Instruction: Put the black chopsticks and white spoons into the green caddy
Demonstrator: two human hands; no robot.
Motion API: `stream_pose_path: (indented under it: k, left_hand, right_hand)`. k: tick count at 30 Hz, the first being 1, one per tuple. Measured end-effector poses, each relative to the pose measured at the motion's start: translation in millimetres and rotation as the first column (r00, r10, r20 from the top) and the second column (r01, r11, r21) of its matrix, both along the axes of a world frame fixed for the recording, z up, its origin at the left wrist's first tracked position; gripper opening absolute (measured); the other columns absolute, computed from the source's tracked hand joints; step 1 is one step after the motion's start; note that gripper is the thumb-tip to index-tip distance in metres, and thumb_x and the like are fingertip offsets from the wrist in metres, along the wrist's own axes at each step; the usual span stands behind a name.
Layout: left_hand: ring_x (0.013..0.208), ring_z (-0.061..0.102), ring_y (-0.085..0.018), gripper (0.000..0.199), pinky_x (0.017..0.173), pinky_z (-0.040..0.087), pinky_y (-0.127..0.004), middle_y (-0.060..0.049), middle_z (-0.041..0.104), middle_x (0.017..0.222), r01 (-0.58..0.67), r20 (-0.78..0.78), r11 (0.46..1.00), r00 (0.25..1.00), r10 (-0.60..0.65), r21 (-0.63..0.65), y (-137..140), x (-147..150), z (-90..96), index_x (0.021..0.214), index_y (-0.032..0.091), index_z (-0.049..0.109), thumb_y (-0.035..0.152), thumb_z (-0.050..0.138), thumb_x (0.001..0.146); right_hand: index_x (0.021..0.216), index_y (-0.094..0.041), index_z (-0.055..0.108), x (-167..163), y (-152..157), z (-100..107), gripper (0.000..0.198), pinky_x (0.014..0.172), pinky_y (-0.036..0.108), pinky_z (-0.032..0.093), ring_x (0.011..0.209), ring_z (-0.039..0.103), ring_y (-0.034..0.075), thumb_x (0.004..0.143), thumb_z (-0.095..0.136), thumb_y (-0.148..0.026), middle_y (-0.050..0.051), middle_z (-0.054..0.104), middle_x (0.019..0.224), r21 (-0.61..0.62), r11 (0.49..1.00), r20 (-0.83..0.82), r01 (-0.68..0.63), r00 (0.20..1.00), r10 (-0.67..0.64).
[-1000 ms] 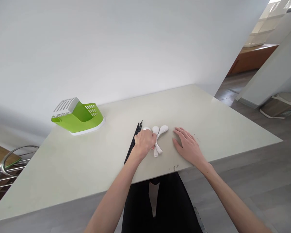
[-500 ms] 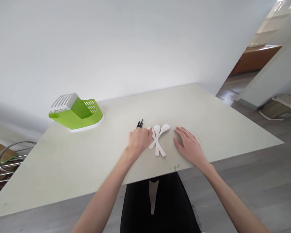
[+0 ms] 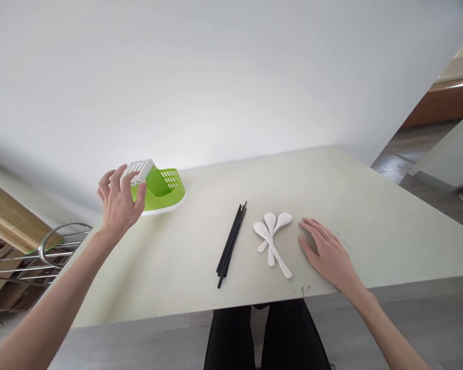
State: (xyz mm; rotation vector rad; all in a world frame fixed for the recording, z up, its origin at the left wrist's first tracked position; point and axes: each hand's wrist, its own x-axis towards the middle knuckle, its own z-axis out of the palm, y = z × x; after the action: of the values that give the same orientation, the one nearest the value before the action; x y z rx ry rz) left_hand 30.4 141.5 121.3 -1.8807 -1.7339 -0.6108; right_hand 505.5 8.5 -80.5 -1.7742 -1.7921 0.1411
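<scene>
Green-and-white plastic oblong holder (image 3: 162,200) runs rightward from the nearer left hand (image 3: 120,208), fingers parted, contact unclear; the right hand (image 3: 327,253) rests unclenched.

The cutlery holder (image 3: 164,200) stands near the tabletop's (image 3: 193,246) back-left corner, the wall (image 3: 231,77) behind it. The left hand (image 3: 119,200) is at the holder's left end, partly in front of it. Well to the right, nearer the front edge, the chopsticks (image 3: 232,245) lie side by side, running from front to back. Just right of them lie three spoons (image 3: 270,238) (handles crossed, bowls toward the back edge). The right hand (image 3: 326,252) rests beside the spoons, near the front edge. Beyond the left edge is a wire rack (image 3: 42,249).
</scene>
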Motion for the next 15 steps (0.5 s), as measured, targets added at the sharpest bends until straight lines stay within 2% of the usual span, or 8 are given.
stream_pose_path:
  k: [3, 5, 9, 15]
  left_hand:
    - [0.158, 0.018, -0.034, 0.051, 0.126, 0.020, -0.060, -0.006, 0.030, 0.174, -0.066, 0.001, 0.987, 0.998, 0.067, -0.150, 9.8, -19.5, -3.1, 0.155, 0.025, 0.043, 0.047, 0.030, 0.111]
    - [0.158, 0.021, -0.035, 0.055, 0.127, 0.020, -0.060, -0.007, 0.029, 0.175, -0.067, 0.025, 0.978, 0.997, 0.074, -0.199, 15.2, -27.0, -5.3, 0.160, 0.024, 0.037, 0.048, 0.027, 0.111]
    - [0.153, 0.039, -0.033, 0.062, 0.125, 0.033, -0.053, -0.013, 0.030, 0.173, 0.001, 0.117, 0.978, 0.993, 0.024, -0.210, 21.5, -28.7, -7.5, 0.162, 0.018, 0.035, 0.050, 0.030, 0.109]
    - [0.143, 0.052, -0.037, 0.065, 0.111, 0.050, -0.055, -0.013, 0.034, 0.172, -0.007, 0.156, 0.973, 0.987, 0.044, -0.230, 21.9, -6.7, -7.2, 0.162, 0.026, 0.039, 0.058, 0.037, 0.105]
  right_hand:
    - [0.148, -0.027, 0.055, -0.3, 0.5, -1.7, 0.051, 0.120, 0.058, 0.043, 0.151, 0.046, 0.032, 0.107, 0.037, -0.052, 0.008, 0.056, 0.158, 0.001, 1.000, -0.007, -0.006, 1.000, 0.006]
    - [0.147, -0.027, 0.056, -0.2, 0.7, -2.1, 0.051, 0.120, 0.058, 0.043, 0.152, 0.045, 0.032, 0.107, 0.038, -0.052, 0.008, 0.056, 0.159, -0.004, 1.000, -0.010, -0.008, 1.000, 0.008]
    - [0.147, -0.026, 0.054, 0.5, 0.6, -2.1, 0.050, 0.122, 0.056, 0.042, 0.153, 0.044, 0.031, 0.107, 0.038, -0.052, 0.007, 0.055, 0.160, -0.029, 1.000, -0.006, -0.008, 1.000, 0.008]
    - [0.147, -0.027, 0.055, -0.5, 0.6, -1.3, 0.049, 0.122, 0.057, 0.041, 0.154, 0.043, 0.031, 0.107, 0.037, -0.052, 0.007, 0.054, 0.160, -0.032, 0.999, 0.005, -0.005, 1.000, 0.005]
